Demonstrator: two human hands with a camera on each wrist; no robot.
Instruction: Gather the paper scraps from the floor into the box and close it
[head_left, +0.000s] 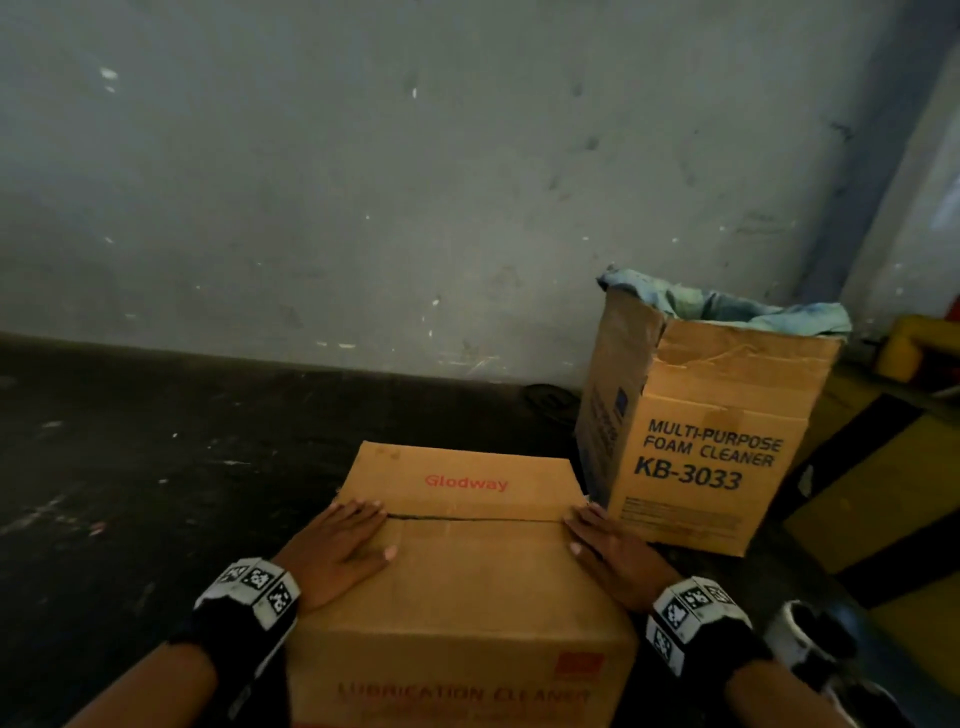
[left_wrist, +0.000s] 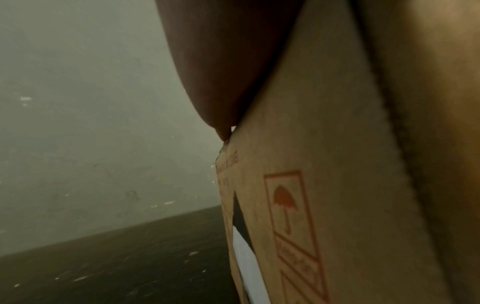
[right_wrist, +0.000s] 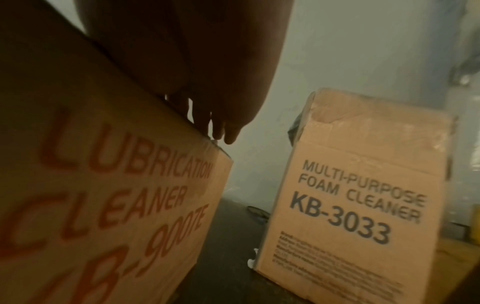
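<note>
A brown cardboard box (head_left: 467, 582) printed "Glodway" and "LUBRICATION CLEANER" stands on the dark floor, its top flaps folded down with a thin seam between them. My left hand (head_left: 340, 548) lies flat on the left end of the top, fingers straight. My right hand (head_left: 610, 553) lies flat on the right end the same way. In the left wrist view the left hand (left_wrist: 228, 61) rests on the box (left_wrist: 324, 185) edge. In the right wrist view the straight fingers (right_wrist: 221, 115) of the right hand reach over the box (right_wrist: 103, 195) rim. No paper scraps show in the head view.
A taller open carton (head_left: 701, 441) marked "MULTI-PURPOSE FOAM CLEANER KB-3033", lined with a blue-green bag, stands close to the right, against the grey wall (head_left: 415, 182). Yellow and black floor markings (head_left: 872, 467) lie farther right. A small white scrap (right_wrist: 253, 259) lies at that carton's foot.
</note>
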